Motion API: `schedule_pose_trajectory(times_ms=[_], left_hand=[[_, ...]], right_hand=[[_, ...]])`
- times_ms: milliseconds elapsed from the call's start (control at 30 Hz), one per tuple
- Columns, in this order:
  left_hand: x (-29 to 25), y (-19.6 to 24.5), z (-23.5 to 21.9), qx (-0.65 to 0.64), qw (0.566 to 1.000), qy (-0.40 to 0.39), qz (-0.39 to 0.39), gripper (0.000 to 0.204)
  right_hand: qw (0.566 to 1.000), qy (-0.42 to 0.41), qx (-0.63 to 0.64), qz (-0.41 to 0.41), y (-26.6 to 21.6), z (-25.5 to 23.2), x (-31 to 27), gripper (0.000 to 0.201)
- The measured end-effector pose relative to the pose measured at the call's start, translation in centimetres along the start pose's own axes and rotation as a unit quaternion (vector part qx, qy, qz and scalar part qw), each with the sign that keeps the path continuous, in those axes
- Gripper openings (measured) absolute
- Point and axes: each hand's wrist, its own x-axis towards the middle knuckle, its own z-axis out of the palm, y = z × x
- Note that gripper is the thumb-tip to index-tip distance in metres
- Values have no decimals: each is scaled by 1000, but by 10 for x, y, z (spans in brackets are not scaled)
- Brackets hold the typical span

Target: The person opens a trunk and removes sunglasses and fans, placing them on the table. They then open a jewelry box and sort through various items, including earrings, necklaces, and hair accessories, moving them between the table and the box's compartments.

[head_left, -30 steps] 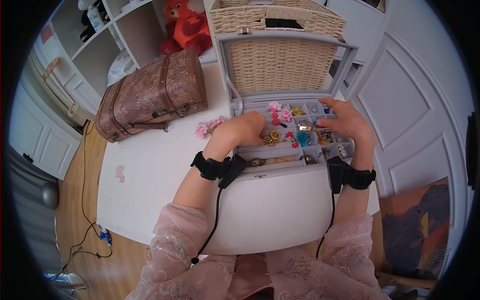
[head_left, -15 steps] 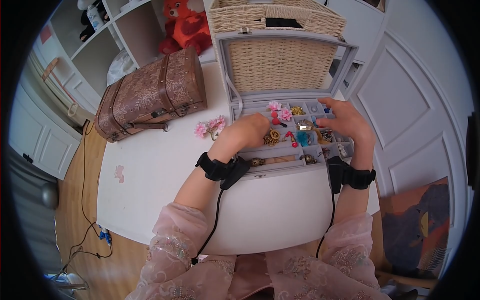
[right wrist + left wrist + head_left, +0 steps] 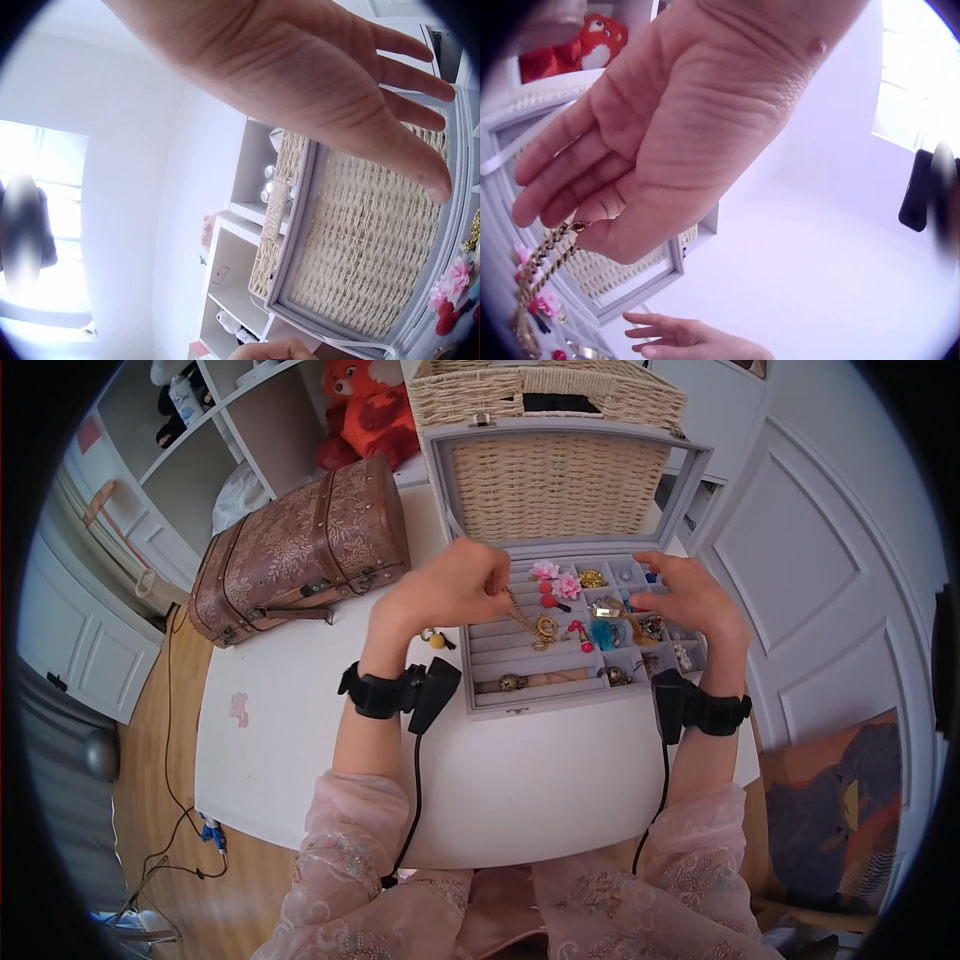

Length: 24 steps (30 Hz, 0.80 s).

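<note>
My left hand (image 3: 445,590) pinches a gold chain necklace (image 3: 536,274) between thumb and forefinger, at the left side of a grey jewelry box (image 3: 560,706). The chain slants down from the fingertips to a round gold pendant (image 3: 545,627) at the box's compartments. Over the right compartments hovers my right hand (image 3: 692,600), fingers spread and relaxed, holding nothing. Between the hands lie pink flower clips (image 3: 566,586), red beads (image 3: 580,638) and a teal piece (image 3: 604,634). A bronze round piece with a tan strap (image 3: 512,682) lies in the front row.
The box's framed lid (image 3: 694,485) stands raised against a wicker basket (image 3: 470,395). A brown patterned case (image 3: 300,550) sits to the left on the white table (image 3: 290,740). A small yellow-and-dark trinket (image 3: 437,641) lies near my left wrist. Cables hang from both wrist cameras.
My left hand has risen and moved left out of the box, drawing the gold chain out with it. It now covers the pink flowers on the table. My right hand has stayed put.
</note>
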Motion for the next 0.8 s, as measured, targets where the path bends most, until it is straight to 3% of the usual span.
schedule_pose_trajectory(times_ms=[100,167,300,367,500,567,800], left_hand=[[-9,11,-16,-30,999,10,-19,14],[-13,11,-19,-136,990,43,-1,13],[-18,10,-27,-163,986,9,27,10],[-22,12,-31,-252,967,-3,42,9],[-31,15,-41,-296,955,7,31,9],[-34,9,-43,-350,933,29,73,6],[-59,-11,-68,-305,951,27,38,8]], right_hand=[[1000,-3,-2,1,-1,0,0,55],[1000,-6,-5,5,-2,1,0,56],[1000,-1,-5,-3,1,3,1,56],[1000,1,-7,-4,0,3,1,57],[1000,-13,-5,7,-4,1,1,56],[1000,-15,-6,8,-4,2,1,57],[1000,-15,-8,12,-8,1,-1,57]])
